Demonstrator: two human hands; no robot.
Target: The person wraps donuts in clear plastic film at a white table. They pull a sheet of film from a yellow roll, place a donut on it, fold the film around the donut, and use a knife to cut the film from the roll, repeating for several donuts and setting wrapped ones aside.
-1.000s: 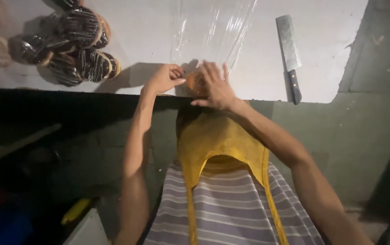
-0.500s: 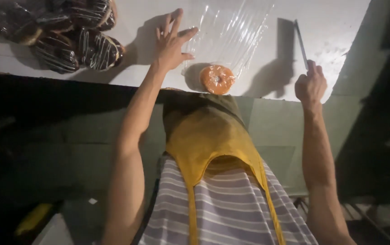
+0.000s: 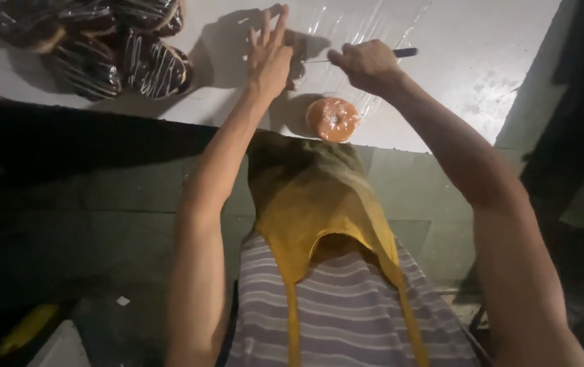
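White counter (image 3: 482, 61) bears clear film (image 3: 346, 27); left hand (image 3: 269, 58) flat on it, right hand (image 3: 367, 64) gripping a knife (image 3: 400, 52).

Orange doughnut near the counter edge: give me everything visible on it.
The orange doughnut is round with a glossy orange glaze and a small dimple at its centre rather than an open hole. It lies flat on the sheet of clear plastic wrap spread over the white counter, close to the front edge. Whether wrap also covers its top cannot be told. Neither hand touches it: the left hand presses flat on the wrap beyond it, and the right hand holds a knife above the wrap.
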